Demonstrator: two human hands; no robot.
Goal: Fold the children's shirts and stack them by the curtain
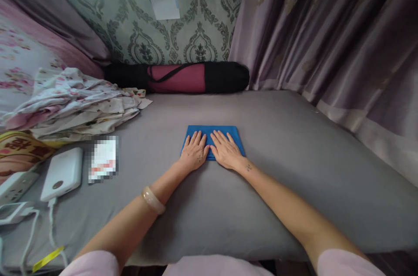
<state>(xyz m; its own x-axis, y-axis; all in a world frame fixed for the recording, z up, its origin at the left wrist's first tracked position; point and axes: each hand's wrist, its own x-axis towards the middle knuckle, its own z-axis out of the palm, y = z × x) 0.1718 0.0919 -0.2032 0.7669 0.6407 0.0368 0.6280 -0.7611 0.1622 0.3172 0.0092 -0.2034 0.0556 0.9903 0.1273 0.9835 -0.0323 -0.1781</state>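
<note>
A folded blue cloth (212,130) lies flat on the grey sheet-covered surface (209,206) in front of me. My left hand (195,149) rests palm down on its left half, with the fingers stretched forward. On the right half lies my right hand (226,149), also flat, fingers spread a little. The two thumbs nearly meet at the middle of the cloth. Part of the cloth is hidden under both palms. A pale bangle (153,200) circles my left forearm.
A black and dark-red roll bag (178,78) lies against the patterned wall. Crumpled printed fabric (75,102) is piled at the left. Nearer stand a white power bank (63,173) with a cable, a power strip (16,186) and a blurred white packet (103,160). Curtains (326,28) hang at the right.
</note>
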